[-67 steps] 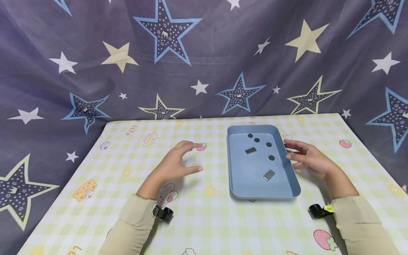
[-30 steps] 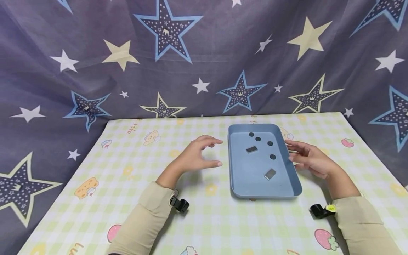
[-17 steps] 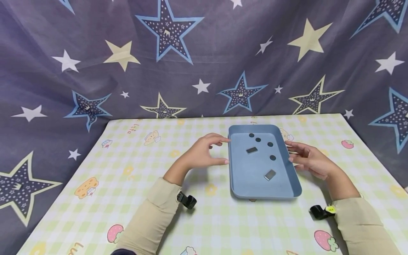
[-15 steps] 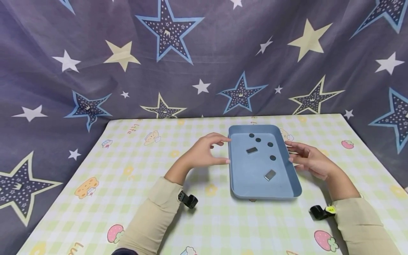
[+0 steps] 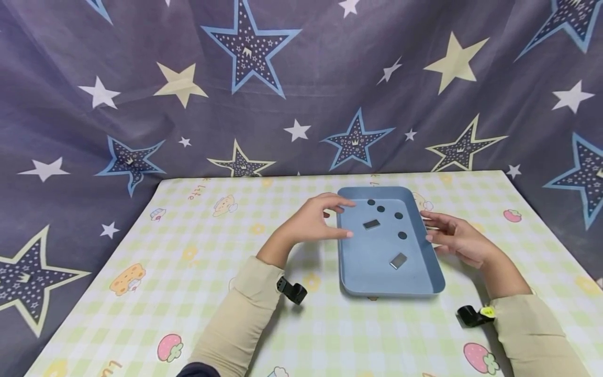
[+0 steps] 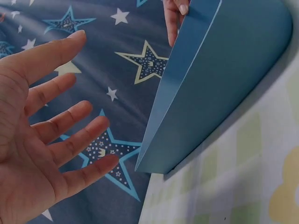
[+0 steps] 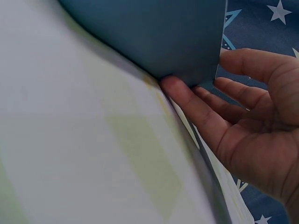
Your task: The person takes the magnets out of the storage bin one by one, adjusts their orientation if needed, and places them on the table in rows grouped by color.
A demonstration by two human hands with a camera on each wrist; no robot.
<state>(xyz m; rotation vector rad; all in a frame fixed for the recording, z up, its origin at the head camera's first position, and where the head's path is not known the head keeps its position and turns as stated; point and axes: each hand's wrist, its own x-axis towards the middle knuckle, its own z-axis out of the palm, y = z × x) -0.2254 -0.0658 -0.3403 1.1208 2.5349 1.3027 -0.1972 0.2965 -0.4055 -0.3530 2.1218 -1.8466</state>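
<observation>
A shallow blue tray (image 5: 369,272) stands on the table. Inside lie several small dark discs (image 5: 402,235), a dark rectangular piece (image 5: 371,224) and a shinier grey rectangular piece (image 5: 398,261). My left hand (image 5: 313,220) reaches over the tray's left rim with thumb and fingers spread, holding nothing. In the left wrist view its fingers are straight and apart from the tray wall (image 6: 210,98). My right hand (image 5: 459,241) touches the tray's right side with loosely extended fingers. The right wrist view has its fingertips (image 7: 175,86) against the outer wall, low near the cloth.
A checked tablecloth (image 5: 155,309) with cartoon prints covers the table. Behind it hangs a dark curtain (image 5: 301,63) printed with stars. Small black cameras (image 5: 293,291) are strapped at both wrists.
My left hand has moved right from the tablecloth to over the tray's left rim. My right hand stays at the tray's right side, and the pieces lie as before.
</observation>
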